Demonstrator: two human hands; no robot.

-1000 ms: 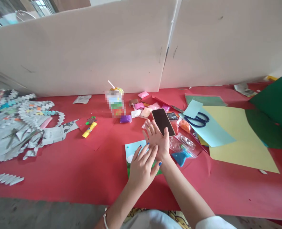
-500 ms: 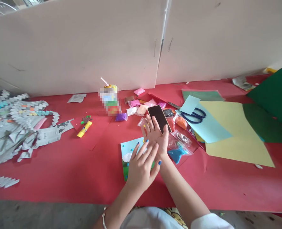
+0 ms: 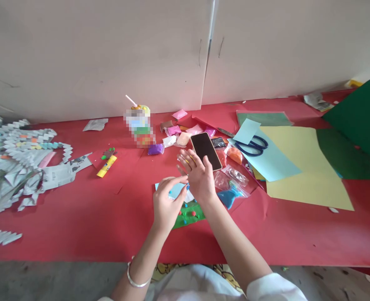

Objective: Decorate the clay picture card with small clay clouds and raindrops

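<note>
Here, the spread right hand and curled left hand, its grip unclear, overhang the card.

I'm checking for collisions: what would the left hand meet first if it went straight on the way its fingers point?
The left hand would most likely meet the right hand, which lies open just ahead. Depth is unclear, so the two may already be touching.

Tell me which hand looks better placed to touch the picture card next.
The left hand, probably: it is curled, with its back showing. The right hand is open, palm up, so would likely need turning over first. Both overlap the picture card in view.
</note>
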